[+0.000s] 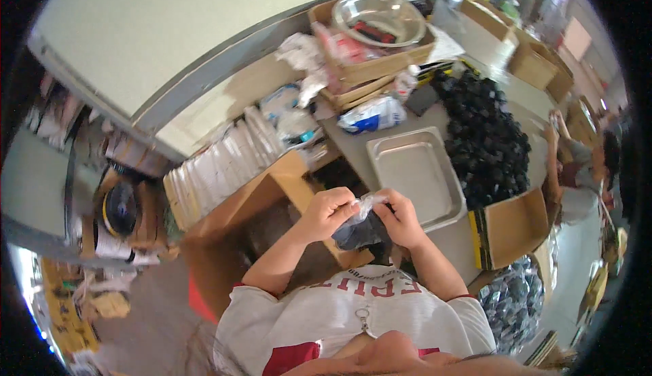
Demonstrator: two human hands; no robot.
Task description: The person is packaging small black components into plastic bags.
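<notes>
In front of my chest I hold a small clear plastic bag (358, 233) with something dark in it, hanging below my hands. My left hand (329, 214) is closed, pinching the bag's gathered top from the left. On the other side my right hand (399, 217) grips the same bunched plastic between thumb and fingers. What exactly fills the bag cannot be made out. Just beyond my right hand lies a shallow metal tray (414, 165) on the table. Past it spreads a large heap of small black pieces (485, 138).
Below my left forearm stands a big open cardboard box (227, 233). An open yellow-edged carton (509, 230) sits right of the tray, above a clear sack of small bagged pieces (514, 301). A metal bowl (379, 17) rests on a box behind. Another person (577, 172) sits at right.
</notes>
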